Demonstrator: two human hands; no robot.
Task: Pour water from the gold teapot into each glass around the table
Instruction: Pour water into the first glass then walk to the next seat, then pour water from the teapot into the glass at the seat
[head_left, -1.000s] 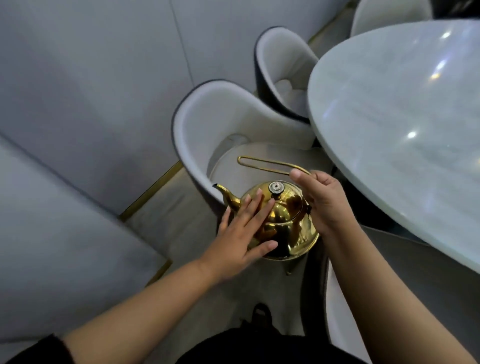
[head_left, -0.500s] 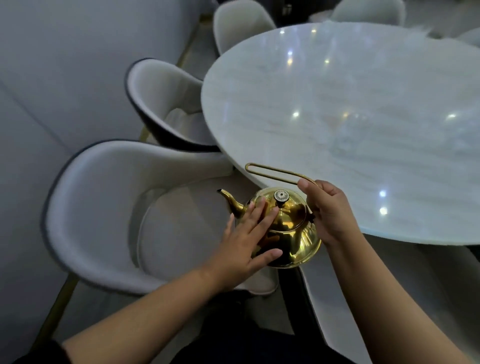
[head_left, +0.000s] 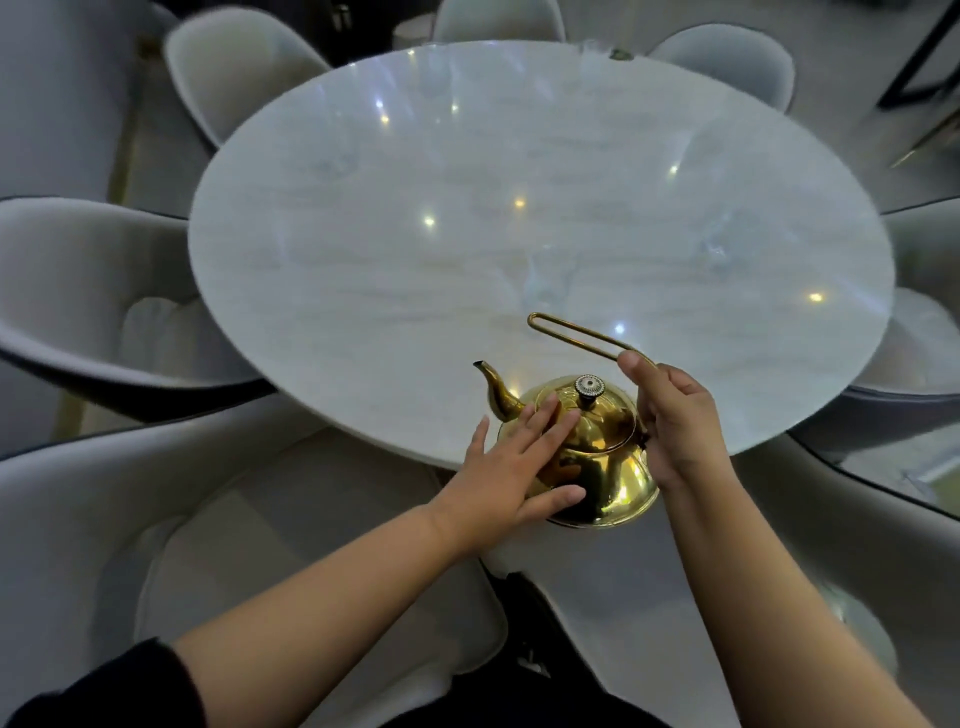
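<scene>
View: from the person's head, looking down at both hands and a round pale marble worktop (head_left: 467, 249).
Teapot: a shiny gold teapot (head_left: 597, 457) is at the near edge of the worktop, upright, its spout (head_left: 496, 389) pointing left and away; whether its base rests on the worktop cannot be told.
Lid: a dark knob (head_left: 589, 387) sits on top.
Handle: a thin gold wire loop (head_left: 571, 335) rises from the right side and reaches over the worktop.
Left hand: the left hand (head_left: 511, 478) lies flat and open, fingers spread, against the pot's left side and lid.
Right hand: the right hand (head_left: 675, 421) is closed around the handle's base.
Chairs: pale padded chairs (head_left: 104, 291) ring the worktop.
Sleeve: dark, at the lower left (head_left: 104, 686).
</scene>
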